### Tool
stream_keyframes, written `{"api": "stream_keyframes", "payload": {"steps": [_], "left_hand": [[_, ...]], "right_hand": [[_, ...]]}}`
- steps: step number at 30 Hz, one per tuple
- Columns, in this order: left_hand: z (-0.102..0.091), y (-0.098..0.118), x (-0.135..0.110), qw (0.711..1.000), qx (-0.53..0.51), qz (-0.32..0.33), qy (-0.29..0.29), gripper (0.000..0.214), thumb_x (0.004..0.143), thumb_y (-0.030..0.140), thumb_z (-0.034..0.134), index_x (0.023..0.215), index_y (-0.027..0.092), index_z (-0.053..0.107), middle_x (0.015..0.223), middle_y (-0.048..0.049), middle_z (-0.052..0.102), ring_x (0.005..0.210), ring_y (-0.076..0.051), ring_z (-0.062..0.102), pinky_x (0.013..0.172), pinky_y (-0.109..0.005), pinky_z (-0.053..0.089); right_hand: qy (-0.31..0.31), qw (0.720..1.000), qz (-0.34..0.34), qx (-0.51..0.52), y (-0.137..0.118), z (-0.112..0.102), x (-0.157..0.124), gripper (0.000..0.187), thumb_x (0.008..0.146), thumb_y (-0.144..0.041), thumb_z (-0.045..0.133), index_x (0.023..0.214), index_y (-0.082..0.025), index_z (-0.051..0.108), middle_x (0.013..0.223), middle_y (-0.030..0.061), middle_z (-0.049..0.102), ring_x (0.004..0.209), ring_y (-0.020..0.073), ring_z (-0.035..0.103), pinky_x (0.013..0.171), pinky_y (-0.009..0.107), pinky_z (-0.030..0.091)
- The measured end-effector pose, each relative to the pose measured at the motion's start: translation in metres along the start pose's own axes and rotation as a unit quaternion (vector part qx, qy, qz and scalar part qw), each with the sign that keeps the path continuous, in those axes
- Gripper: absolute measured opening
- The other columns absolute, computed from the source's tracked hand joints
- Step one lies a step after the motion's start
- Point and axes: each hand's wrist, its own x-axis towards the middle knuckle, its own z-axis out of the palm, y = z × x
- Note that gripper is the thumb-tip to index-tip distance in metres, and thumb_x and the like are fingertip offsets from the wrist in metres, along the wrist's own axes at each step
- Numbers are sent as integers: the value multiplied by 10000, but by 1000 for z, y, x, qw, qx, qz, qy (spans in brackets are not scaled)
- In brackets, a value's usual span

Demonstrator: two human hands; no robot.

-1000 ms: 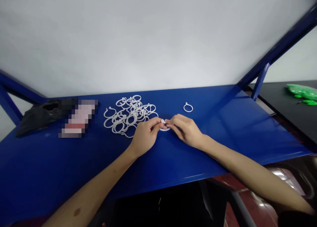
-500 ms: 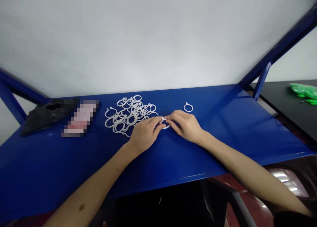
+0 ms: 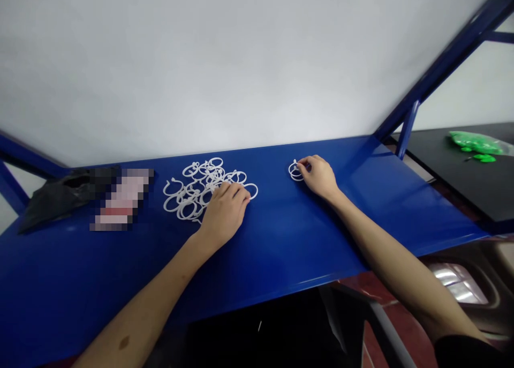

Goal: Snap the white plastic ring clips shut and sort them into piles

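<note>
Several white curtain rings (image 3: pixel 188 210), each with a small knob or eyelet on its rim, lie heaped on the blue table. Over the right side of this heap is my left hand (image 3: pixel 227 207), its fingers bent down and closed at a white ring (image 3: pixel 256 190) that sticks out past the fingertips. Farther right, my right hand (image 3: pixel 320 176) pinches another white curtain ring (image 3: pixel 290 170) between thumb and fingers. That one overlaps a ring lying on the table there; the fingers partly hide both.
The blue table (image 3: pixel 277 250) runs up to a white wall panel. A black plastic bag (image 3: pixel 52 196) and a blurred-out pink and white card (image 3: pixel 124 196) lie on the left. Blue frame bars rise at both sides. A bag of green items (image 3: pixel 476 142) sits on a black table at the far right.
My hands have parted from the ring they both held. The right hand has carried a ring right to the lone one; the left has moved left onto the heap. The view has shifted slightly.
</note>
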Motion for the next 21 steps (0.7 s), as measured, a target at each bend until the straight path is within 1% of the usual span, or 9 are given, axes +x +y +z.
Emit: {"api": "stream_keyframes", "payload": {"steps": [4, 7, 10, 12, 14, 16, 17, 19, 21], "left_hand": [[-7, 6, 4, 997, -51, 38, 32, 183, 1021, 183, 451, 981, 179, 629, 964, -58, 654, 941, -216, 569, 880, -384, 493], [-7, 9, 4, 995, -74, 47, 55, 174, 1014, 182, 469, 987, 190, 641, 992, -60, 649, 957, -211, 579, 886, -385, 513], [-5, 10, 3, 993, -83, 48, 72, 168, 1002, 172, 488, 972, 187, 653, 1034, -71, 627, 951, -204, 574, 872, -381, 530], [-4, 10, 2, 993, -79, 47, 74, 174, 998, 168, 494, 956, 185, 662, 1007, -71, 605, 917, -195, 560, 817, -351, 534], [-4, 11, 2, 995, -64, 46, 69, 189, 999, 176, 497, 946, 190, 678, 938, -60, 584, 864, -184, 542, 757, -315, 520], [-5, 11, 1, 996, -44, 48, 59, 207, 1007, 202, 497, 944, 204, 695, 860, -42, 575, 809, -175, 528, 734, -301, 503], [-5, 11, 1, 997, -34, 48, 55, 215, 1013, 216, 495, 952, 212, 701, 827, -33, 579, 787, -172, 526, 737, -304, 498], [-5, 10, 0, 997, -20, 51, 48, 224, 1020, 230, 487, 975, 218, 706, 786, -22, 606, 768, -174, 537, 763, -325, 493], [-4, 9, 0, 998, -13, 52, 45, 217, 1019, 226, 488, 992, 212, 703, 796, -22, 648, 785, -183, 562, 792, -348, 494]], "right_hand": [[30, 999, -20, -35, -6, -2, -4, 256, 941, -355, 559, 1036, -179, 719, 1033, 134, 684, 1003, 311, 597, 830, 453, 524], [45, 997, -25, -54, -8, -3, -6, 299, 947, -390, 549, 1063, -171, 717, 1057, 156, 671, 1022, 334, 581, 835, 491, 527], [41, 997, -35, -63, -8, -2, -7, 315, 948, -388, 547, 1079, -159, 720, 1048, 167, 664, 1012, 339, 577, 861, 518, 525], [43, 996, -63, -47, -12, -4, -8, 304, 955, -369, 542, 1102, -167, 716, 1049, 159, 664, 1005, 329, 581, 895, 531, 517], [37, 994, -104, -4, -22, -7, -12, 283, 970, -361, 537, 1115, -189, 710, 1041, 140, 667, 998, 308, 594, 927, 528, 507], [-2, 987, -144, 73, -36, -11, -19, 267, 982, -372, 544, 1125, -208, 699, 1029, 114, 675, 966, 270, 621, 925, 484, 519], [-37, 979, -160, 120, -43, -13, -23, 267, 984, -382, 553, 1136, -212, 692, 1019, 99, 682, 935, 245, 637, 898, 446, 535], [-117, 955, -177, 208, -57, -15, -32, 282, 984, -398, 570, 1171, -212, 670, 983, 67, 697, 862, 200, 661, 812, 371, 558], [-164, 934, -177, 264, -67, -14, -41, 301, 986, -386, 574, 1218, -205, 638, 923, 39, 703, 796, 169, 668, 748, 327, 559]]}}
